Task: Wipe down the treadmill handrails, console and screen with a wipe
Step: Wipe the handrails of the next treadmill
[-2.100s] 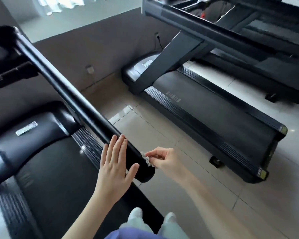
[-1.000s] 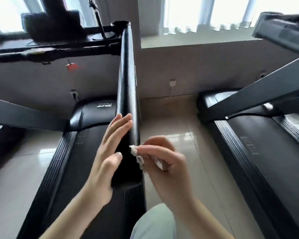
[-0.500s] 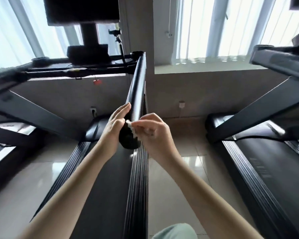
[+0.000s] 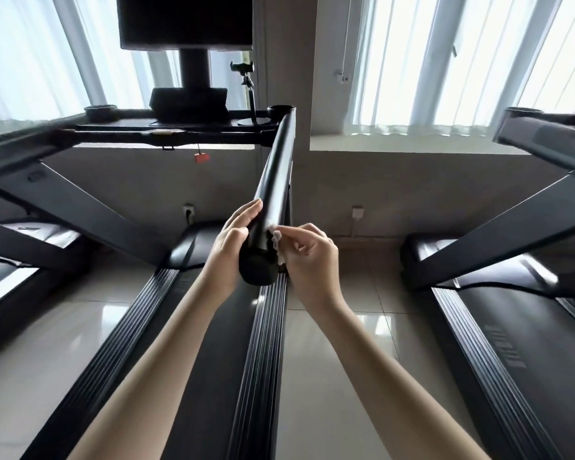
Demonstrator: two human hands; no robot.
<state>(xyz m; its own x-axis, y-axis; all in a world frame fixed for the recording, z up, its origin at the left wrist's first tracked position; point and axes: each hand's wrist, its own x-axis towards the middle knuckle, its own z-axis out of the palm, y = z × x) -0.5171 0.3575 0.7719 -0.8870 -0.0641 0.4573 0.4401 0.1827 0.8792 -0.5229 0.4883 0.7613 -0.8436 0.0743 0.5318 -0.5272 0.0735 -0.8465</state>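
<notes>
The small white wipe (image 4: pixel 276 239) lay against the right side of the handrail (image 4: pixel 276 174), close to its capped near end. It was pinched between the thumb and fingertips of the right grip (image 4: pixel 309 257). The left grip (image 4: pixel 233 240) was released, its straight fingers laid flat along the rail's left side and grasping nothing.

The wipe looked bunched very small, so each pass would probably cover only a narrow strip and miss the rail's top and left side. So light a pinch could also let it slip and fall to the treadmill deck (image 4: pixel 219 343) below. The bare left fingers on the rail might smear whatever got cleaned.

At the far end the rail met the console (image 4: pixel 186 122). A phone clamp (image 4: pixel 248 81) stood on a thin stem just beside that joint, likely to snag a wiping hand. A red safety tag (image 4: pixel 201 158) hung beneath the console, and the dark screen (image 4: pixel 185 21) rose above it on a post. A neighbouring treadmill (image 4: pixel 512 327) stood well apart on the right, with tiled floor (image 4: pixel 329 360) between.
</notes>
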